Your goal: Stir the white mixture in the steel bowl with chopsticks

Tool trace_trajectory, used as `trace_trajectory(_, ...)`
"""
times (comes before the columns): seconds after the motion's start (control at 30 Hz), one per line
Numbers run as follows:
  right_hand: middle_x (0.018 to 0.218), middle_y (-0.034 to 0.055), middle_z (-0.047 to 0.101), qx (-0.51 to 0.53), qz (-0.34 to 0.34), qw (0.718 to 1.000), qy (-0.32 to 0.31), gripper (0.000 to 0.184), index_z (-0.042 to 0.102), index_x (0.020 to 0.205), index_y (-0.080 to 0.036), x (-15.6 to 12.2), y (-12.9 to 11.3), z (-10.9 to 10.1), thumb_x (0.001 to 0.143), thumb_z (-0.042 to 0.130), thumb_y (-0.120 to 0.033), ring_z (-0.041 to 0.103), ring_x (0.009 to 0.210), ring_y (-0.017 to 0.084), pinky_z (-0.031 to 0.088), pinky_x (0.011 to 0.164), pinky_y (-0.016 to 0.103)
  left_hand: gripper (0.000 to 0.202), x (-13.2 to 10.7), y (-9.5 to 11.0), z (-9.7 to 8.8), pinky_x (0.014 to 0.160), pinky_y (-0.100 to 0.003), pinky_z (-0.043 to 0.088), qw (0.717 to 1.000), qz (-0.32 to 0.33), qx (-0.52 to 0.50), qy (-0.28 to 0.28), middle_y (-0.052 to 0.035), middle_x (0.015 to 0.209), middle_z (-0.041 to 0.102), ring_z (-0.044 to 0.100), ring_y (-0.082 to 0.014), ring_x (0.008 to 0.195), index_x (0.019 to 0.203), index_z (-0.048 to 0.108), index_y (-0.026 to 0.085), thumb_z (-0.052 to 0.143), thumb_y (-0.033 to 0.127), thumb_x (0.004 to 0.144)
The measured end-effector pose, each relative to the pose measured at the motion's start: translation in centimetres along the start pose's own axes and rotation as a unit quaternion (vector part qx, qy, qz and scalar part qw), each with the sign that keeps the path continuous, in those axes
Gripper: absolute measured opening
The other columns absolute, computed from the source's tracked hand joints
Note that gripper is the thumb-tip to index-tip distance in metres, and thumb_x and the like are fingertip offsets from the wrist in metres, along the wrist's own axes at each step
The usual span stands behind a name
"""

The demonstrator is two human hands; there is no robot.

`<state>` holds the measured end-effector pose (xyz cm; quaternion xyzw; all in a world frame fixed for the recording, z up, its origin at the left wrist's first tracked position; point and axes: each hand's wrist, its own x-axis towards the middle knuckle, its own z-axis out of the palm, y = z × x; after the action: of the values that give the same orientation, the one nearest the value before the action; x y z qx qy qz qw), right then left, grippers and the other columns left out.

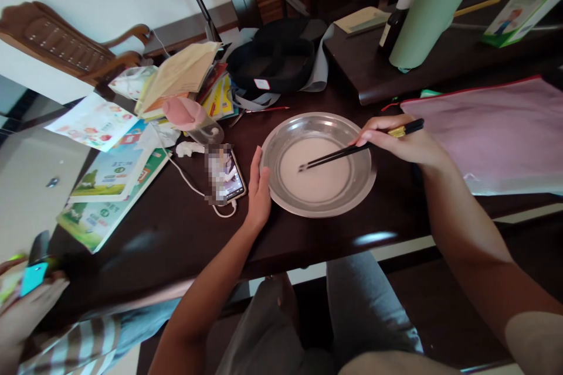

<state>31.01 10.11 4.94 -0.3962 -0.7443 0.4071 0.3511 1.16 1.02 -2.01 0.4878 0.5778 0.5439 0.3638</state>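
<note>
A wide, shallow metal basin (363,190) holds a milky, pale liquid (314,179). My left hand (259,196) rests against the basin's left rim, fingers stretched out along it and thumb at the edge. In my right hand (391,139) is a pair of black chopsticks (332,156) with gold-patterned ends, closed between the fingers. They slant down to the left over the basin, their tips at the liquid; whether they dip below its surface I cannot tell. A phone (235,179) with a lit, partly blurred screen lies left of my left hand.
A charging cable (187,179), a pink-lidded cup (187,114) and booklets (105,173) lie to the left. Behind the basin sits a black bag (272,64). At right are a pink zip pouch (479,135) and a green cylinder (433,17). Another person's hand (37,304) shows at lower left.
</note>
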Motion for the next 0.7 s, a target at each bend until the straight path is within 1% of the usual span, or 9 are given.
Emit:
trace_trajectory(0.07, 0.083, 0.0037, 0.080, -0.004, 0.005, 0.999, 0.050, 0.028, 0.076, 0.076, -0.022, 0.1, 0.2, -0.2, 0.089, 0.067, -0.045, 0.070, 0.080, 0.018, 0.048, 0.075, 0.029, 0.064, 0.0, 0.0, 0.0, 0.129, -0.041, 0.021, 1.000, 0.000, -0.001, 0.000, -0.0031, 0.166, 0.037, 0.029, -0.0239, 0.155, 0.151, 0.044, 0.030, 0.053, 0.059, 0.095)
trace_trajectory(0.17, 0.072, 0.0030, 0.076, 0.021, 0.012, 0.991, 0.128, 0.032, 0.074, 0.067, -0.021, 0.1, 0.5, -1.0, 0.089, 0.067, -0.043, 0.068, 0.072, 0.017, 0.048, 0.075, 0.031, 0.064, 0.1, 0.0, -0.2, 0.129, -0.042, 0.021, 1.000, 0.000, -0.003, 0.000, -0.0031, 0.166, 0.036, 0.029, -0.0247, 0.155, 0.151, 0.044, 0.031, 0.053, 0.060, 0.094)
trace_trajectory(0.2, 0.069, 0.0027, 0.075, 0.034, 0.012, 0.991, 0.132, 0.034, 0.073, 0.064, -0.021, 0.0, 0.5, -1.2, 0.089, 0.067, -0.043, 0.068, 0.069, 0.017, 0.048, 0.074, 0.031, 0.064, 0.0, 0.0, -0.2, 0.129, -0.042, 0.021, 1.000, 0.000, -0.003, 0.002, -0.0033, 0.166, 0.036, 0.029, -0.0249, 0.155, 0.150, 0.044, 0.031, 0.053, 0.060, 0.094)
trace_trajectory(0.27, 0.066, 0.0028, 0.074, 0.044, 0.011, 0.994, 0.095, 0.036, 0.072, 0.061, -0.021, -0.1, 0.3, -1.3, 0.088, 0.067, -0.044, 0.068, 0.068, 0.017, 0.049, 0.073, 0.031, 0.065, 0.0, 0.0, -0.2, 0.129, -0.042, 0.021, 1.000, -0.002, -0.001, 0.002, -0.0037, 0.165, 0.037, 0.029, -0.0251, 0.155, 0.151, 0.045, 0.030, 0.053, 0.060, 0.094)
trace_trajectory(0.37, 0.075, 0.0043, 0.078, 0.025, 0.008, 1.000, 0.001, 0.033, 0.075, 0.068, -0.021, -0.1, 0.0, -0.5, 0.088, 0.067, -0.047, 0.071, 0.075, 0.018, 0.050, 0.074, 0.031, 0.063, 0.0, 0.1, -0.2, 0.129, -0.042, 0.021, 1.000, -0.001, 0.006, 0.001, -0.0030, 0.165, 0.037, 0.028, -0.0247, 0.156, 0.150, 0.044, 0.031, 0.052, 0.059, 0.094)
trace_trajectory(0.43, 0.082, 0.0047, 0.079, 0.013, 0.000, 1.000, -0.021, 0.030, 0.077, 0.074, -0.022, -0.1, -0.1, 0.0, 0.088, 0.067, -0.047, 0.072, 0.082, 0.019, 0.050, 0.076, 0.030, 0.063, 0.0, 0.1, -0.1, 0.129, -0.042, 0.021, 1.000, 0.000, 0.006, 0.000, -0.0028, 0.165, 0.037, 0.027, -0.0244, 0.156, 0.151, 0.044, 0.031, 0.052, 0.059, 0.095)
trace_trajectory(0.53, 0.083, 0.0036, 0.079, -0.006, 0.001, 0.999, 0.036, 0.029, 0.077, 0.075, -0.022, 0.1, 0.2, 0.0, 0.089, 0.067, -0.045, 0.071, 0.081, 0.018, 0.049, 0.075, 0.030, 0.064, 0.0, 0.2, -0.1, 0.129, -0.042, 0.021, 1.000, 0.001, 0.000, 0.000, -0.0033, 0.165, 0.037, 0.027, -0.0244, 0.156, 0.151, 0.044, 0.031, 0.052, 0.059, 0.095)
trace_trajectory(0.63, 0.071, 0.0019, 0.075, 0.007, 0.005, 0.994, 0.111, 0.032, 0.074, 0.066, -0.023, 0.0, 0.3, -0.8, 0.089, 0.067, -0.044, 0.068, 0.071, 0.018, 0.048, 0.073, 0.031, 0.064, 0.0, 0.2, -0.2, 0.129, -0.043, 0.021, 1.000, -0.001, -0.002, -0.001, -0.0028, 0.166, 0.036, 0.027, -0.0246, 0.156, 0.151, 0.044, 0.032, 0.052, 0.060, 0.094)
trace_trajectory(0.7, 0.065, 0.0015, 0.073, 0.030, 0.002, 0.994, 0.106, 0.035, 0.072, 0.061, -0.023, -0.1, 0.3, -1.2, 0.089, 0.067, -0.044, 0.067, 0.067, 0.018, 0.048, 0.071, 0.032, 0.064, 0.0, 0.2, -0.2, 0.129, -0.042, 0.021, 1.000, -0.003, 0.001, -0.003, -0.0028, 0.166, 0.036, 0.028, -0.0245, 0.156, 0.150, 0.044, 0.032, 0.052, 0.060, 0.094)
